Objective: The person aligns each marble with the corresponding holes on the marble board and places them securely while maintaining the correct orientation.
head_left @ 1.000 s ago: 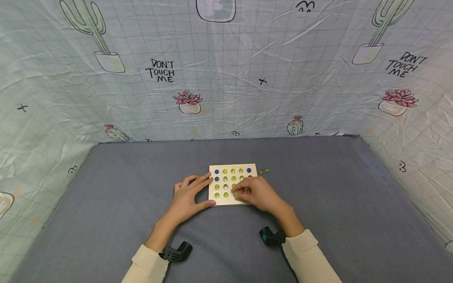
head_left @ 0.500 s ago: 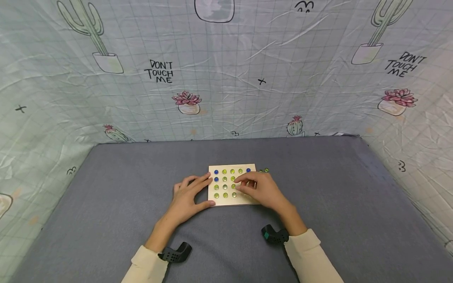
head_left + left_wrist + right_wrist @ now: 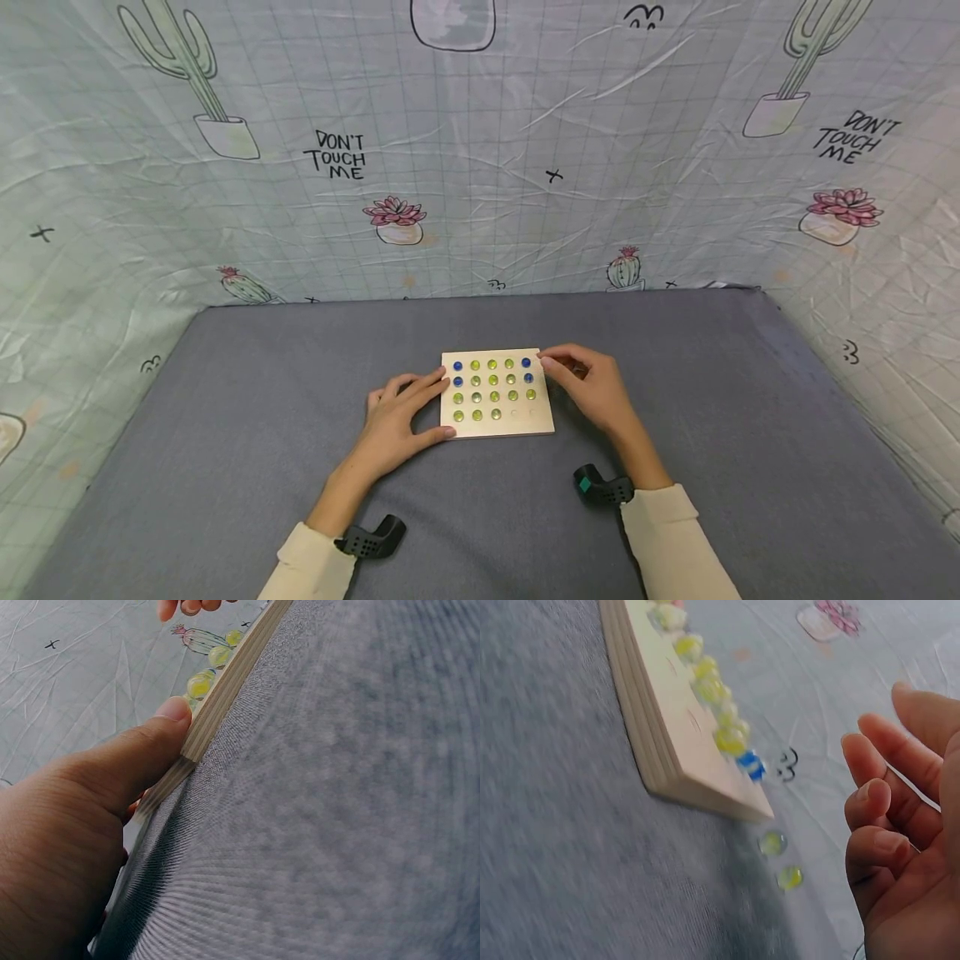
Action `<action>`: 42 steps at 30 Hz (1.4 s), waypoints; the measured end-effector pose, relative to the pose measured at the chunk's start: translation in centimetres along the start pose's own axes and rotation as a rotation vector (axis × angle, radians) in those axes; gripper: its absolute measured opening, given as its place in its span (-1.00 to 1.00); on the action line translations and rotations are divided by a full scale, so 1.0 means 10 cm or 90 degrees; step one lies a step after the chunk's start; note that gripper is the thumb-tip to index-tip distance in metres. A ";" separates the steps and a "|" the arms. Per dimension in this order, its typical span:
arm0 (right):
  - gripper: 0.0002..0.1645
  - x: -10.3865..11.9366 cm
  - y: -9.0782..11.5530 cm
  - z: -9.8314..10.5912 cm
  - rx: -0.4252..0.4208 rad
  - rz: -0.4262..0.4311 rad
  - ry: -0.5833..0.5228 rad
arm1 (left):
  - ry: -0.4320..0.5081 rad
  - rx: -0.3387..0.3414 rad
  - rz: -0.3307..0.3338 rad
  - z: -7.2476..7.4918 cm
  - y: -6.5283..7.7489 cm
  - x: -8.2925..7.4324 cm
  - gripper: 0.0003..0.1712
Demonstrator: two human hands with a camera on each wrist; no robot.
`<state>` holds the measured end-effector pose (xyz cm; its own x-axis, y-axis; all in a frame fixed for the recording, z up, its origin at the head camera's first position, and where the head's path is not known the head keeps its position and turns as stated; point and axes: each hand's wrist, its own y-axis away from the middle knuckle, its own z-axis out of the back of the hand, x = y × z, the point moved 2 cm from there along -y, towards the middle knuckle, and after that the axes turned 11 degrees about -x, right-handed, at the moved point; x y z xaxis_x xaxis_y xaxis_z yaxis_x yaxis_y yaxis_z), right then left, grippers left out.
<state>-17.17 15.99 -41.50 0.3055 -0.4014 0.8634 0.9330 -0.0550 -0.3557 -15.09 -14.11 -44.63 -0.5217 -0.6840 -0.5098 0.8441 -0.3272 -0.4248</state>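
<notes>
A pale wooden board [image 3: 542, 425] lies on the grey cloth, with rows of glass marbles in its hollows. Most are clear yellow-green marbles [image 3: 492, 380]; a few blue marbles [image 3: 526, 363] sit in the far corners. Two hollows at the near right hold nothing. My left hand [image 3: 397, 417] rests against the board's left side, fingers extended, thumb [image 3: 174, 712] touching its near left corner. Beside the far right corner is my right hand [image 3: 592, 383], fingers loosely bent around nothing. Two loose marbles [image 3: 790, 877] lie off the board near it; the head view hides them behind this hand.
Grey cloth [image 3: 315, 350] covers the table around the board. A white printed curtain [image 3: 480, 167] rises behind and on both sides. Black wrist cameras [image 3: 372, 537] are strapped at both wrists.
My right hand has moved from the near right part of the board, away and rightward, to beside the far right corner. The left hand has stayed at the board's left side.
</notes>
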 end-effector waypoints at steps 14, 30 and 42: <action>-0.72 -0.26 -0.01 0.14 -0.082 -0.026 0.011 | -0.007 0.006 0.005 0.00 -0.01 0.00 -0.13; -0.71 -0.40 -0.01 0.11 -0.078 0.026 0.173 | -0.006 0.005 0.005 -0.01 -0.01 0.01 -0.13; -0.70 -0.43 -0.01 0.09 -0.054 0.026 0.204 | -0.010 0.005 0.008 -0.01 0.00 0.00 -0.13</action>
<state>-18.39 18.52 -44.84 0.2550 -0.6711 0.6962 0.8978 -0.1032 -0.4282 -15.13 -14.01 -44.70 -0.5091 -0.6981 -0.5034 0.8516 -0.3238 -0.4122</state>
